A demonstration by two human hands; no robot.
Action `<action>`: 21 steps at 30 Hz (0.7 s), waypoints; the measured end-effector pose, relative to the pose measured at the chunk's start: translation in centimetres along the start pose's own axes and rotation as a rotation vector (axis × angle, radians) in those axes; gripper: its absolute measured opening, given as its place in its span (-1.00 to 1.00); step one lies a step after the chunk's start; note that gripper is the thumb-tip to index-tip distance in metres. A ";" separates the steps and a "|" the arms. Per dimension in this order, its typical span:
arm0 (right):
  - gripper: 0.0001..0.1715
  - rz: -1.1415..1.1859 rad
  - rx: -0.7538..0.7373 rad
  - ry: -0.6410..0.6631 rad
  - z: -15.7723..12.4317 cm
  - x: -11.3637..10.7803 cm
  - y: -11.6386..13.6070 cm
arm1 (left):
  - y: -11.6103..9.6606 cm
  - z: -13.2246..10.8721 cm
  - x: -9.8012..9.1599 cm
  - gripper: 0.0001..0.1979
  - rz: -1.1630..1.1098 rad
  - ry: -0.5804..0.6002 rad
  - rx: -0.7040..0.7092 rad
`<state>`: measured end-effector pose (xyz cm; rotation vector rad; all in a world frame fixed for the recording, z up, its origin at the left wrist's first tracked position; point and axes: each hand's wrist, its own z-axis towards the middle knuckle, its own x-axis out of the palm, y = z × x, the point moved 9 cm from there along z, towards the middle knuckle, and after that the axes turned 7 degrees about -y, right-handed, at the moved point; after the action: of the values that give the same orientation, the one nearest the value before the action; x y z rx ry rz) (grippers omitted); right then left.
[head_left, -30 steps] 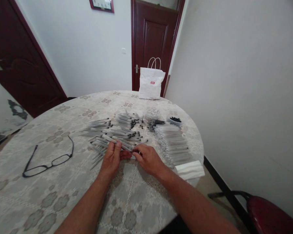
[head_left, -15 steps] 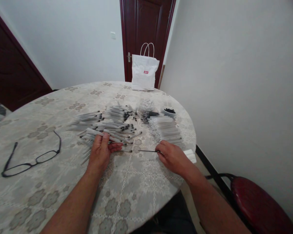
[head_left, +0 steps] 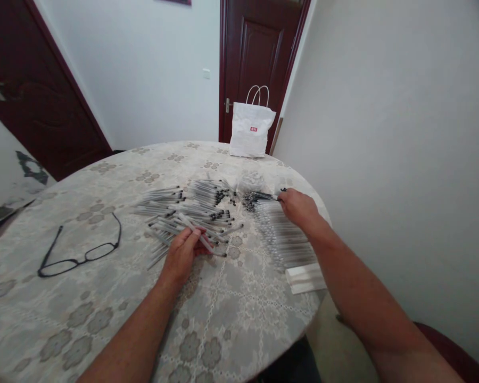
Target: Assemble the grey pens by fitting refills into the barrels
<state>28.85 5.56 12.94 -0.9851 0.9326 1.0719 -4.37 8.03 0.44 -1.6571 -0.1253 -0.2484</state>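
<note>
My left hand (head_left: 186, 250) is closed around a translucent pen barrel (head_left: 212, 249) with a dark tip pointing right. Beneath and beyond this hand lie piles of similar translucent pens (head_left: 201, 210) with black ends. My right hand (head_left: 299, 208) reaches over the right side of the table, its fingers pinched at the ends of several thin dark pen refills (head_left: 261, 197). Whether it grips one of them is hidden. Black caps (head_left: 283, 189) show just behind its fingers, and the bowl under them is mostly covered. Below my right forearm sit rows of clear barrels (head_left: 283, 234).
Eyeglasses (head_left: 80, 260) lie unfolded on the left of the round table (head_left: 143, 330). A white paper bag (head_left: 252, 130) stands at the far edge. A clear plastic bag (head_left: 250, 181) lies behind the refills, and a folded white item (head_left: 305, 278) is at the right edge.
My right hand has moved away from the left, up to the dark refills beside the bowl; the thin dark stick it held no longer shows. The view has shifted, and my left hand stays among the pens.
</note>
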 end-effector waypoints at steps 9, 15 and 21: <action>-0.60 -0.108 -0.027 0.117 5.0 3.1 0.9 | -0.9 -0.7 0.6 -0.35 0.032 0.034 0.009; -0.60 -0.063 0.044 0.009 3.6 1.5 1.8 | -0.4 -0.9 1.3 -0.59 -0.081 0.089 -0.020; -0.69 0.623 -0.115 -0.166 -1.5 -2.1 10.1 | -0.2 -1.4 1.7 -0.69 -0.037 0.134 -0.060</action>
<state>18.41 5.47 12.70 -0.6905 1.0781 1.7173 -2.88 6.53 1.21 -1.6937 -0.0475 -0.3940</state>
